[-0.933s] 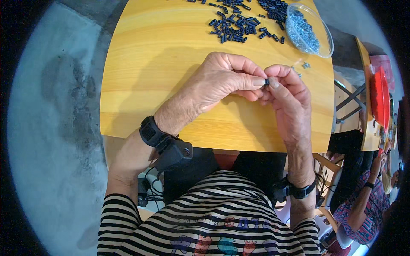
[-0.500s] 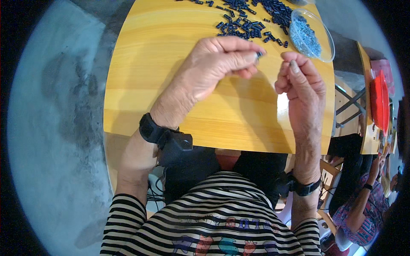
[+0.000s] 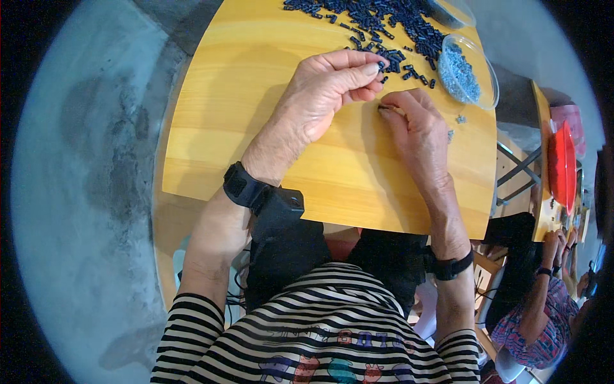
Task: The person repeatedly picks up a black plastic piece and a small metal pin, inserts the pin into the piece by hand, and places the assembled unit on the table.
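Head view: at the far left we see grey concrete floor [image 3: 83, 192], then the yellow wooden table [image 3: 256, 115] that fills the middle. Our left hand [image 3: 326, 96] lies over it with a black wrist strap [image 3: 243, 185] behind; its fingers are curled in, and thumb and forefinger pinch a small dark piece [image 3: 382, 66] at the near edge of a heap of dark blue pieces [image 3: 390, 25] spread along the table's far side. Just beside it, our right hand [image 3: 416, 128] rests knuckles up on the tabletop, fingers bent and closed, thumb and forefinger pressed on something tiny [image 3: 384, 107]; we cannot tell what it is. The two hands sit near each other but apart. Right of the heap, a clear round bowl [image 3: 476, 77] holds pale grey-blue bits, with a few strays on the wood beside it. At the far right, a red object [image 3: 563, 166] stands on another table, and another person's arm [image 3: 543, 281] shows below it.
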Action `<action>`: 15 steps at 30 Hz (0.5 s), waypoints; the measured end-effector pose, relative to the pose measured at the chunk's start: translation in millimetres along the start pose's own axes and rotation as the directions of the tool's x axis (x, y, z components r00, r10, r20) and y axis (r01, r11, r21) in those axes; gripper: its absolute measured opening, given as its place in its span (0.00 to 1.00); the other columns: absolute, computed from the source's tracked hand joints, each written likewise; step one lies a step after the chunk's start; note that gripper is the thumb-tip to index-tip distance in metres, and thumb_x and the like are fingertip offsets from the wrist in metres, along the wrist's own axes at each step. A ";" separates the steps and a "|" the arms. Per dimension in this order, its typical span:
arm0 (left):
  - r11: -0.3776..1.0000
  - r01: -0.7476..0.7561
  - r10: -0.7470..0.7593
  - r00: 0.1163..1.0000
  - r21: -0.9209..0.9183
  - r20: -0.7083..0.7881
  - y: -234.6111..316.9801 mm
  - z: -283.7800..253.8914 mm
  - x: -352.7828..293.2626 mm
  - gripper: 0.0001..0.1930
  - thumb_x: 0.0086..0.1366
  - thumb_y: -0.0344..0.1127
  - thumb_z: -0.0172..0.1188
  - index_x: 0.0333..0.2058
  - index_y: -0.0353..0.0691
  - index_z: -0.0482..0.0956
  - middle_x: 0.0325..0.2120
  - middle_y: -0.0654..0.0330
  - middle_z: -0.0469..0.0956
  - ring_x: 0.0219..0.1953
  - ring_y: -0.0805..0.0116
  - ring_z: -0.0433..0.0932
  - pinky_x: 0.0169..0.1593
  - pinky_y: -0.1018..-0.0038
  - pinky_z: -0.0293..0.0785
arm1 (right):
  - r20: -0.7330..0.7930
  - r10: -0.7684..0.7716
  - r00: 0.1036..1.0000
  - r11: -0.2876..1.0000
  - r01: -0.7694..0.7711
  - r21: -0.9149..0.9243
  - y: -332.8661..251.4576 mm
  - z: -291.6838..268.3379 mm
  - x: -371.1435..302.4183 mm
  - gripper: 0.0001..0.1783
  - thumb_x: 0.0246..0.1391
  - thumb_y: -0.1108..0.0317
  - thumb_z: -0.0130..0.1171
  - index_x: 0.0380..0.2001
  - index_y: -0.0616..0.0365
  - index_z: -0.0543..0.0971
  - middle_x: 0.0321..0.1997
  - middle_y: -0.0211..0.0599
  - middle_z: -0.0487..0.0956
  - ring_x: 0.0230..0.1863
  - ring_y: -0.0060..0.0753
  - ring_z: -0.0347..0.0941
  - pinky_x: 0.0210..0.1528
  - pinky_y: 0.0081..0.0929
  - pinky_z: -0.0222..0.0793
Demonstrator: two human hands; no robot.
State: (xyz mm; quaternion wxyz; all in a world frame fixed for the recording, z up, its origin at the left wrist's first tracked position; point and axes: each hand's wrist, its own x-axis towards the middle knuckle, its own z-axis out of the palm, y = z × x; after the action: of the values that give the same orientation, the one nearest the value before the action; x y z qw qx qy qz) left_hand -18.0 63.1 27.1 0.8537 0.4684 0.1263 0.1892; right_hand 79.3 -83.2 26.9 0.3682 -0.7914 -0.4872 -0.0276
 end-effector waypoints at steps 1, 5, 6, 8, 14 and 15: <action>1.000 0.019 -0.019 1.000 -0.015 0.007 -0.2 0.1 0.2 0.12 0.61 0.30 0.57 0.43 0.33 0.76 0.33 0.60 0.79 0.33 0.75 0.77 0.39 0.82 0.74 | 0.023 -0.007 1.000 0.999 0.008 -0.043 2.6 2.7 1.4 0.06 0.45 0.72 0.60 0.30 0.57 0.77 0.29 0.41 0.75 0.28 0.45 0.74 0.30 0.34 0.70; 0.991 0.091 -0.088 0.996 -0.102 0.029 0.6 -0.7 -1.0 0.12 0.61 0.30 0.57 0.43 0.33 0.76 0.32 0.60 0.79 0.32 0.76 0.77 0.38 0.83 0.74 | 0.001 -0.018 1.000 0.992 0.018 -0.125 6.6 6.4 1.1 0.05 0.46 0.71 0.58 0.29 0.56 0.76 0.28 0.42 0.75 0.26 0.45 0.74 0.30 0.36 0.70; 0.991 0.085 -0.082 0.996 -0.100 0.030 0.2 -1.0 -1.6 0.12 0.61 0.30 0.57 0.43 0.33 0.76 0.32 0.60 0.79 0.32 0.76 0.77 0.38 0.83 0.74 | -0.002 -0.023 1.000 0.992 0.023 -0.126 5.9 4.5 0.0 0.05 0.46 0.71 0.58 0.29 0.56 0.76 0.28 0.42 0.75 0.26 0.45 0.74 0.30 0.36 0.70; 0.979 0.135 -0.135 0.991 -0.150 0.013 -1.4 -1.1 -3.2 0.11 0.61 0.30 0.57 0.42 0.33 0.76 0.32 0.60 0.79 0.32 0.76 0.77 0.37 0.83 0.75 | 0.060 0.185 0.981 0.972 -0.192 0.134 4.8 -1.0 -5.8 0.03 0.49 0.71 0.57 0.29 0.57 0.76 0.24 0.36 0.75 0.21 0.34 0.71 0.25 0.30 0.67; 0.957 0.194 -0.193 0.981 -0.214 0.030 -7.3 8.6 -7.0 0.11 0.61 0.30 0.57 0.42 0.33 0.75 0.33 0.60 0.79 0.33 0.75 0.78 0.38 0.83 0.75 | 0.304 0.494 0.815 0.449 -0.538 0.713 -9.2 -29.8 -19.3 0.04 0.53 0.72 0.54 0.32 0.60 0.76 0.22 0.21 0.71 0.20 0.11 0.60 0.21 0.11 0.55; 0.957 0.199 -0.197 0.980 -0.211 0.030 -7.9 8.1 -7.4 0.11 0.61 0.30 0.57 0.42 0.33 0.75 0.33 0.60 0.79 0.33 0.75 0.78 0.38 0.83 0.75 | 0.305 0.497 0.813 0.445 -0.540 0.715 -16.7 -34.3 -22.4 0.04 0.53 0.72 0.54 0.32 0.60 0.76 0.22 0.21 0.71 0.20 0.11 0.60 0.21 0.11 0.55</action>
State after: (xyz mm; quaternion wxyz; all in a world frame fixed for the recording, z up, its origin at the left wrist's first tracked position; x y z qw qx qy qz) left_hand -19.8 49.9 25.0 0.9142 0.3599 0.1478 0.1134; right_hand 65.1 -116.7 52.1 0.6490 -0.6635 -0.1935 0.3180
